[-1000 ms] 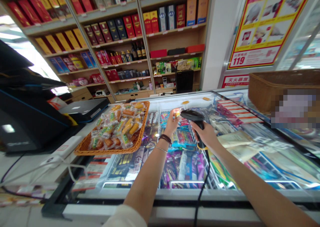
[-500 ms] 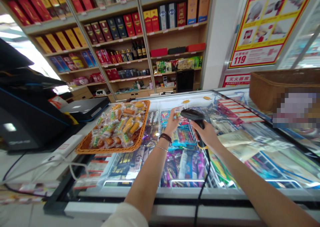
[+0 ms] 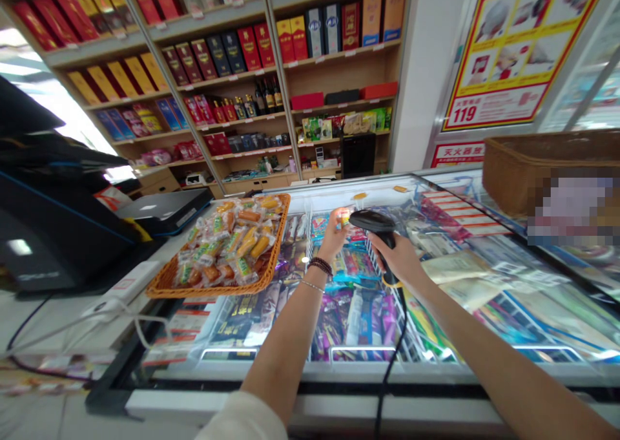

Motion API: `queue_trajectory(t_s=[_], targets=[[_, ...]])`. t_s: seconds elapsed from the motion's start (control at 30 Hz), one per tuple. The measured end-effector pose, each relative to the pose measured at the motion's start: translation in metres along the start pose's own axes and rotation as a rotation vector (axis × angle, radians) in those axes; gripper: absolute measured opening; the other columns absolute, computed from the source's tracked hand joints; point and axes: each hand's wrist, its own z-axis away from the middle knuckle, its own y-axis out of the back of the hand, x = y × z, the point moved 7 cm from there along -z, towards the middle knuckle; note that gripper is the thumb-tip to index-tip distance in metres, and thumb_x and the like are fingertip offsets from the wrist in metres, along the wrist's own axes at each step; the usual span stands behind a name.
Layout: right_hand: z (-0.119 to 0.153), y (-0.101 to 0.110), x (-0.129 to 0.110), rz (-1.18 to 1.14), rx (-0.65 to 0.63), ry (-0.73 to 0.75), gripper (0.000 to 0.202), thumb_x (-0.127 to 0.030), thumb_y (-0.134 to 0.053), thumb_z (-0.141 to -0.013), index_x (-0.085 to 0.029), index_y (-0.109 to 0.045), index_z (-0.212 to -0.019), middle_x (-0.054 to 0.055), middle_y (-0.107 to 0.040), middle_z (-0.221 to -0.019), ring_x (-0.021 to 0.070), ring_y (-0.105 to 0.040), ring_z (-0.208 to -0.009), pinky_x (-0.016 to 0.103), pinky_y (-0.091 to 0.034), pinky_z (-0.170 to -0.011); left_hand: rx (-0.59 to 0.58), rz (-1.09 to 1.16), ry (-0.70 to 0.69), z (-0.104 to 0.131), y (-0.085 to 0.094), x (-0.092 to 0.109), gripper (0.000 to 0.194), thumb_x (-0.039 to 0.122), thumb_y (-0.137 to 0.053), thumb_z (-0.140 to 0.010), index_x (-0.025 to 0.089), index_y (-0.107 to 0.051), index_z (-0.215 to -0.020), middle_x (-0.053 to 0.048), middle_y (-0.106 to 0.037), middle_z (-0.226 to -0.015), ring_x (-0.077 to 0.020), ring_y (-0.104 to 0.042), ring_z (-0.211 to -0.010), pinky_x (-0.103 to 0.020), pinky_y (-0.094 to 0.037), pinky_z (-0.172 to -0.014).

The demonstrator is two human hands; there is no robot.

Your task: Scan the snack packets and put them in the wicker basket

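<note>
My right hand (image 3: 400, 256) is wrapped round the handle of a black handheld barcode scanner (image 3: 372, 220), whose cable hangs down over the freezer's front. Just left of the scanner's head, my left hand (image 3: 334, 234) pinches a small packaged item (image 3: 345, 218) with a bright orange and white patch. Its kind is mostly hidden by my fingers and the scanner. Both hands are above the glass top of a chest freezer (image 3: 223, 398), over wire baskets of colourful packets (image 3: 356, 265).
Left of my forearm, a wicker tray (image 3: 208, 291) holds several wrapped sausage-shaped snacks (image 3: 232, 240). A black checkout machine (image 3: 43, 233) and white cables (image 3: 140, 327) lie farther left. A brown basket (image 3: 547, 152) stands at the right. Shelves of boxes (image 3: 220, 55) line the back.
The item in my left hand now shows a bright, lit patch facing the scanner. My hands and the scanner have barely moved.
</note>
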Motion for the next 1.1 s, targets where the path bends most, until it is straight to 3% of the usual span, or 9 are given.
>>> queue_trajectory(t_s=[0.3,0.5,0.63,0.7,0.77,0.97,1.03,1.1], targets=[[0.0,0.002,0.001,0.004,0.029,-0.023,0.064,-0.087,-0.084,-0.088,-0.03,-0.059,-0.072,-0.001,-0.059,-0.047,0.0187,-0.055,-0.039,0.033,-0.052,-0.046,-0.039,-0.002,0.004,-0.001,0.0,-0.002,0.065,0.025,-0.092,-0.092,0.028,-0.069,-0.153,-0.004,-0.079,-0.118,-0.0149,-0.078,-0.08,-0.029,-0.068,-0.078],[0.0,-0.002,0.004,-0.088,0.069,-0.057,0.059,-0.078,-0.089,-0.085,-0.03,-0.06,-0.069,-0.002,-0.057,-0.047,0.0166,-0.051,-0.039,0.031,-0.047,-0.041,-0.006,-0.002,0.023,-0.002,0.0,-0.009,0.071,0.02,-0.09,-0.091,0.029,-0.067,-0.157,-0.004,-0.079,-0.116,-0.0163,-0.078,-0.078,-0.033,-0.069,-0.078],[-0.019,-0.016,0.002,-0.236,0.06,-0.131,0.057,-0.073,-0.099,-0.076,-0.029,-0.063,-0.072,-0.001,-0.06,-0.051,0.0167,-0.051,-0.04,0.031,-0.044,-0.036,0.062,-0.043,0.089,-0.009,0.017,-0.008,0.071,0.024,-0.098,-0.089,0.026,-0.068,-0.154,-0.004,-0.075,-0.109,-0.018,-0.075,-0.075,-0.036,-0.069,-0.074],[-0.033,-0.03,-0.011,-0.309,0.042,-0.133,0.056,-0.071,-0.103,-0.072,-0.028,-0.066,-0.076,-0.001,-0.062,-0.056,0.0166,-0.052,-0.041,0.031,-0.045,-0.035,0.131,-0.05,0.054,-0.016,0.041,0.009,0.069,0.028,-0.102,-0.09,0.025,-0.068,-0.15,-0.006,-0.077,-0.113,-0.0182,-0.076,-0.08,-0.037,-0.071,-0.078],[-0.045,-0.05,-0.032,-0.376,-0.008,-0.108,0.052,-0.067,-0.104,-0.074,-0.026,-0.072,-0.084,-0.001,-0.066,-0.064,0.0155,-0.055,-0.043,0.029,-0.046,-0.035,0.194,-0.084,-0.006,-0.022,0.075,0.04,0.068,0.032,-0.103,-0.093,0.024,-0.067,-0.15,-0.01,-0.08,-0.12,-0.02,-0.079,-0.086,-0.039,-0.071,-0.084],[-0.052,-0.112,-0.095,-0.424,-0.173,-0.062,0.045,-0.057,-0.101,-0.081,-0.024,-0.074,-0.096,-0.003,-0.065,-0.069,0.0132,-0.054,-0.046,0.026,-0.048,-0.038,0.557,-0.468,-0.276,-0.003,0.215,0.177,0.042,0.023,-0.088,-0.103,0.022,-0.076,-0.143,-0.016,-0.085,-0.131,-0.0339,-0.079,-0.128,-0.051,-0.062,-0.122],[-0.047,-0.124,-0.106,-0.415,-0.22,-0.03,0.048,-0.059,-0.102,-0.077,-0.024,-0.073,-0.094,-0.004,-0.065,-0.068,0.0131,-0.054,-0.047,0.026,-0.047,-0.038,0.617,-0.663,-0.273,0.007,0.252,0.208,0.035,0.024,-0.084,-0.103,0.021,-0.08,-0.138,-0.018,-0.086,-0.135,-0.0367,-0.078,-0.136,-0.052,-0.058,-0.128],[-0.041,-0.126,-0.107,-0.406,-0.23,-0.017,0.052,-0.062,-0.103,-0.072,-0.024,-0.074,-0.093,-0.004,-0.064,-0.067,0.0129,-0.053,-0.047,0.026,-0.046,-0.038,0.581,-0.891,-0.201,0.011,0.274,0.223,0.024,0.031,-0.082,-0.104,0.022,-0.084,-0.127,-0.017,-0.089,-0.126,-0.0377,-0.08,-0.132,-0.052,-0.06,-0.125]])
